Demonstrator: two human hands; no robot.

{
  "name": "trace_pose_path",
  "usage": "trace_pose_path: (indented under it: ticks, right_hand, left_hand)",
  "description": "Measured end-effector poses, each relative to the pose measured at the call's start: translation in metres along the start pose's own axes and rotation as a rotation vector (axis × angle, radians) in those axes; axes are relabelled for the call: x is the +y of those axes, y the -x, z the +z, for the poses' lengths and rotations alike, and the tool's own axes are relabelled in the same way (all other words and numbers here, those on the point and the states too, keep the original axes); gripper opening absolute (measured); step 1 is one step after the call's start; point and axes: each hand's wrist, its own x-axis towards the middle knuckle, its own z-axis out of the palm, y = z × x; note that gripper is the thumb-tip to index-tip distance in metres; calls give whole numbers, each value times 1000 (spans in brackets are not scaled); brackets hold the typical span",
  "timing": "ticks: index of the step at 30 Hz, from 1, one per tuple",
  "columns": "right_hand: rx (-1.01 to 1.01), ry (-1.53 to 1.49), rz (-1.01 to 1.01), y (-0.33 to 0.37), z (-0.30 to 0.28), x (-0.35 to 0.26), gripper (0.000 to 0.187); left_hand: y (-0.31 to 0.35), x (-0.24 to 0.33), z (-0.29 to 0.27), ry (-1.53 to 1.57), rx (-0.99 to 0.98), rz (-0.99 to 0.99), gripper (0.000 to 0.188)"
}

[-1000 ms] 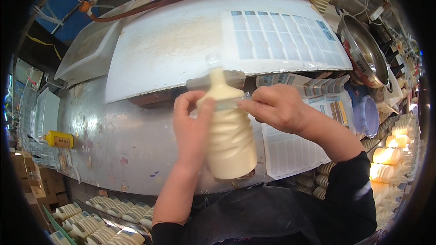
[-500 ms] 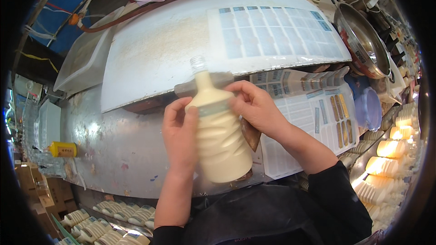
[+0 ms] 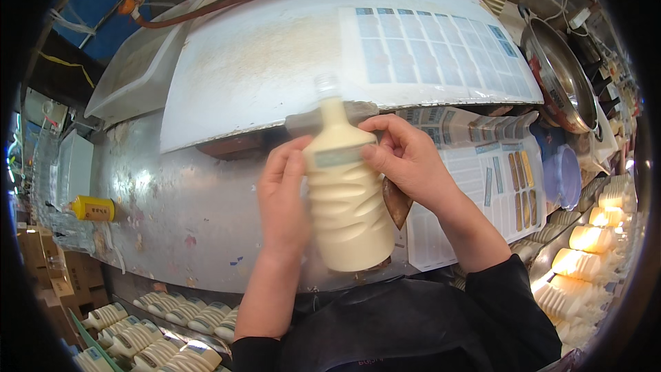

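A cream-coloured ribbed bottle point(image 3: 350, 217) with a narrow neck and a clear threaded mouth lies tilted in front of me, its neck over a grey-brown rest point(image 3: 303, 122). Across its upper body runs a greenish label strip point(image 3: 340, 156). My left hand point(image 3: 282, 189) is closed at the bottle's left shoulder, its fingertips against the side and somewhat blurred. On the other side, my right hand point(image 3: 407, 162) grips the right shoulder, the thumb pressing at the label's right end and the fingers bent around the edge. A brown pointed piece point(image 3: 396, 203) shows beside the bottle.
Behind the bottle stands a white board point(image 3: 268, 48) bearing a sheet of pale blue labels point(image 3: 430, 45). More label sheets point(image 3: 468, 186) lie at right, near a purple tub point(image 3: 561, 172) and a metal pan point(image 3: 561, 72). Rows of bottles point(image 3: 169, 344) fill the lower left. A yellow bottle point(image 3: 93, 208) lies left.
In the view, the bottle and both hands have shifted slightly right, as has the whole scene. My left thumb has drawn off the label's left end, which now shows flat against the bottle.
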Motion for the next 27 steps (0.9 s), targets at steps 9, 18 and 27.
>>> trace_pose_path:
  ticks: [9,18,27]
  right_hand:
    - [49,36,-9,-1,5,-2,40]
    - [37,29,2,-3,3,-3,39]
    - [-14,-34,1,-4,0,-2,33]
  left_hand:
    - [6,8,8,100,-56,-29,28]
    - [5,6,7,124,-63,-37,28]
    - [5,6,1,103,-39,-65,30]
